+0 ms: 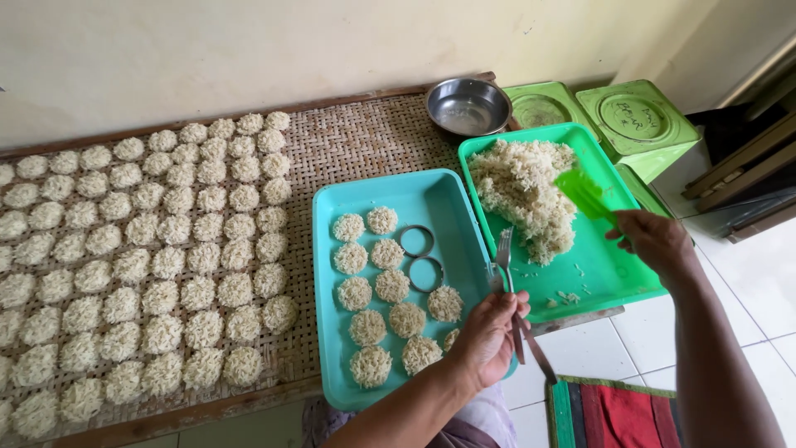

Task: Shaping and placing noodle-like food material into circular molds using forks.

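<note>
My left hand (487, 333) grips a metal fork (505, 259) together with another long utensil handle, the tines pointing up over the edge of the green tray (613, 278). My right hand (655, 239) holds a green plastic scraper (584, 194) against a heap of pale noodles (524, 192) in that tray. Beside it, a turquoise tray (431, 199) carries several round noodle patties (369, 328) and two metal ring moulds (416, 241), (425, 274).
A woven bamboo mat (356, 141) to the left is covered with rows of round noodle patties (149, 249). A steel bowl (468, 105) and green square tins (634, 120) stand behind the trays. White tiled floor and a red-green mat (613, 413) lie at lower right.
</note>
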